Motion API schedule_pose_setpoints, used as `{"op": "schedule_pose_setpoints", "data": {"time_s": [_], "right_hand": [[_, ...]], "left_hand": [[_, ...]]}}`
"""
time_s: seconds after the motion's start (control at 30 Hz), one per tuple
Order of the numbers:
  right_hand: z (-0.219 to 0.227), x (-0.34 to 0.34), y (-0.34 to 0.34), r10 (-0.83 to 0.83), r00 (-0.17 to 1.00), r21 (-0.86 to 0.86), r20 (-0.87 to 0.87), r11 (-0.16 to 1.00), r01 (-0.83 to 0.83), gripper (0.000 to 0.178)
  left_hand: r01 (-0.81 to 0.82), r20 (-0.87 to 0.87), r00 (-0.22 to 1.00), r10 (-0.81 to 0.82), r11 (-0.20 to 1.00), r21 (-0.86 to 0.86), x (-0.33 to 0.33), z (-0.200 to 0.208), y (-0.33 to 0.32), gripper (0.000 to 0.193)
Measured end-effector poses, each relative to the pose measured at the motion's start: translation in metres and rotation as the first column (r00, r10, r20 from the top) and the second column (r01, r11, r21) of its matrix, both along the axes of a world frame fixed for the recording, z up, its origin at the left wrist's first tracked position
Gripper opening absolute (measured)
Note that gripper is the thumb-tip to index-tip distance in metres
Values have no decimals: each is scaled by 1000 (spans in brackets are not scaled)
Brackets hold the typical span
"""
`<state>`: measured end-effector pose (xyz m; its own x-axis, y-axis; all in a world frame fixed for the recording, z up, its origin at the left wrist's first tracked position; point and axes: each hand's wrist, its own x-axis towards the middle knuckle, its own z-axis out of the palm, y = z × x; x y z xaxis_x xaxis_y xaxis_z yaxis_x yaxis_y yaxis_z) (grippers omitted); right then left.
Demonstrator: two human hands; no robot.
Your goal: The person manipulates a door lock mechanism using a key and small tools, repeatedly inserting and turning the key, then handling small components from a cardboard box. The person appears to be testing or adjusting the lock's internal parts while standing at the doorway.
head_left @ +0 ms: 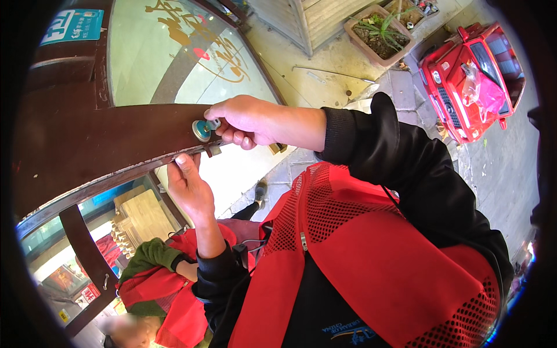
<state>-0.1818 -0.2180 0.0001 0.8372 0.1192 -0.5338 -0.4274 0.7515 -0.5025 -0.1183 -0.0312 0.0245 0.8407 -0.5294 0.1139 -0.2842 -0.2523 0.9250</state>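
Note:
My right hand (246,120) reaches across from the right and pinches the bow of a key (214,124). The key sits in a round lock (201,131) with a teal face and a pale rim, set in a dark brown wooden door (116,136). A small metal latch bolt (214,151) sticks out of the door's edge just below the lock. Lower down, my left hand (191,188) grips that edge, its thumb against the wood and the other fingers partly hidden behind it.
A person in a red vest and green sleeves (154,261) is close by at lower left, near stacked wooden pieces (142,217). Gold lettering marks the door's glass pane (139,64). Planter (380,35) and red toy car (473,84) stand on the paved ground at upper right.

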Motion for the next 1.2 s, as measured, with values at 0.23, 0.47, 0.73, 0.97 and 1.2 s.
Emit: {"op": "schedule_pose_setpoints", "data": {"time_s": [0.23, 0.47, 0.73, 0.97, 1.2], "right_hand": [[-5, 6, -3, -52, 999, 65, -8, 996, 53, 16], [-22, -6, -8, 371, 667, -731, 646, 49, 681, 13], [-18, -12, -17, 635, 613, -505, 470, -376, 777, 16], [1, -6, -6, 50, 968, -515, 245, 853, 86, 24], [0, 15, -23, 157, 972, -318, 175, 943, -95, 13]], "left_hand": [[46, -69, 996, -48, 999, -25, 6, 4, 7, 49], [54, -79, 995, -57, 998, -35, 7, 3, 10, 51], [59, -111, 992, -57, 998, 15, 7, 5, 12, 48], [59, -101, 993, -56, 998, 28, 7, 6, 12, 47], [56, -57, 997, -57, 998, -16, 7, 4, 10, 49]]}}
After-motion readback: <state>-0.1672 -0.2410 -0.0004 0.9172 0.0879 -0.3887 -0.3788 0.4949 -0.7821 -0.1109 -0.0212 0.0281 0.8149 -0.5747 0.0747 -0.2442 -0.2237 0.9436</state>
